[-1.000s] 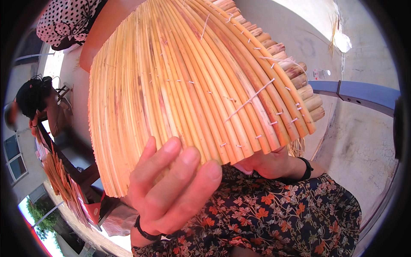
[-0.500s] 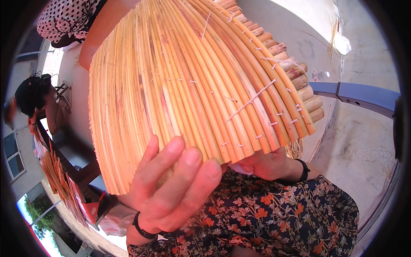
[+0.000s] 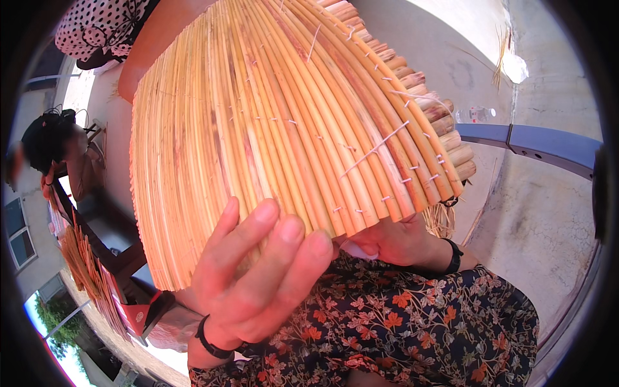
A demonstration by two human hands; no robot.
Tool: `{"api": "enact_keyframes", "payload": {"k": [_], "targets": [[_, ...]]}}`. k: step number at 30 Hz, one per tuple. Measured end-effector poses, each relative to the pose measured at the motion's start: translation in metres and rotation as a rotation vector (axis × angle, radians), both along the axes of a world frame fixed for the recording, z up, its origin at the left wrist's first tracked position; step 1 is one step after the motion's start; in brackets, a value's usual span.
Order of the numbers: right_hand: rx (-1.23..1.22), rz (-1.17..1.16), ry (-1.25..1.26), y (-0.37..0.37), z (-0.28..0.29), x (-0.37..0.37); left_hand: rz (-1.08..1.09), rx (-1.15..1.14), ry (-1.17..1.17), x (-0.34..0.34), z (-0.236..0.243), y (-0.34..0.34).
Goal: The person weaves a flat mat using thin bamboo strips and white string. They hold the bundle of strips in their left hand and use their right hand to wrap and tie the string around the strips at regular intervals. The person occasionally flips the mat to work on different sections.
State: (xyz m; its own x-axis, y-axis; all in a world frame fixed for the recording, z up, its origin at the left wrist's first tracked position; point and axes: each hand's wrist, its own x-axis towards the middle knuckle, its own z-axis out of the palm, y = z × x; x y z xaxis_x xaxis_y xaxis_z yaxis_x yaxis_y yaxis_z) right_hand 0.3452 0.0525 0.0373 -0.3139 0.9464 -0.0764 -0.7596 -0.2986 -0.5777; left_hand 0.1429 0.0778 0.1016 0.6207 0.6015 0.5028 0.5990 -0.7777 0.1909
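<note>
A large fan-shaped mat of yellow reed stalks [image 3: 271, 122], stitched together with white thread, fills the middle of the view close to the camera. My left hand [image 3: 258, 277] lies flat on its lower edge with the fingers spread upward over the stalks. Under the mat's right lower edge, my right hand [image 3: 396, 242] grips it; a black band sits on that wrist. Flowered dark cloth [image 3: 412, 329] covers my lap below both hands.
A person in a dotted top [image 3: 103, 29] stands at the upper left. Another person with dark hair [image 3: 48, 138] sits at the left beside bundles of reed [image 3: 84, 267]. A blue bar [image 3: 535, 142] crosses the concrete ground [image 3: 541, 219] at the right.
My left hand has slid a little to the right along the mat's lower edge. The mat has hardly moved.
</note>
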Motion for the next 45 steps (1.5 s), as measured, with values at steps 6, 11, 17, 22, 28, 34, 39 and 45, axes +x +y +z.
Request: {"api": "enact_keyframes", "payload": {"k": [6,11,17,22,28,34,39,45], "targets": [[-0.031,0.1,-0.003,0.007,-0.011,0.005,0.036,-0.036,-0.074,0.004,-0.005,0.0],[-0.009,0.107,-0.131,0.003,-0.009,0.01,0.04,-0.048,-0.056,0.001,-0.003,-0.003],[-0.021,0.138,-0.039,0.001,-0.01,0.007,0.019,-0.049,-0.035,-0.002,-0.002,-0.003],[-0.038,0.142,0.004,0.002,-0.013,0.005,0.017,-0.056,-0.028,-0.001,-0.005,-0.002],[-0.014,0.086,-0.019,0.004,-0.013,0.003,0.008,-0.049,-0.053,-0.001,-0.007,0.0],[0.083,0.01,-0.089,0.015,-0.028,-0.004,0.004,-0.054,-0.055,-0.003,-0.012,0.008],[0.109,0.034,-0.267,0.012,-0.038,0.0,0.006,-0.074,0.004,-0.006,-0.002,0.009],[0.185,0.083,-0.665,0.021,-0.073,-0.007,0.103,0.118,-0.147,-0.014,0.019,0.021]]}}
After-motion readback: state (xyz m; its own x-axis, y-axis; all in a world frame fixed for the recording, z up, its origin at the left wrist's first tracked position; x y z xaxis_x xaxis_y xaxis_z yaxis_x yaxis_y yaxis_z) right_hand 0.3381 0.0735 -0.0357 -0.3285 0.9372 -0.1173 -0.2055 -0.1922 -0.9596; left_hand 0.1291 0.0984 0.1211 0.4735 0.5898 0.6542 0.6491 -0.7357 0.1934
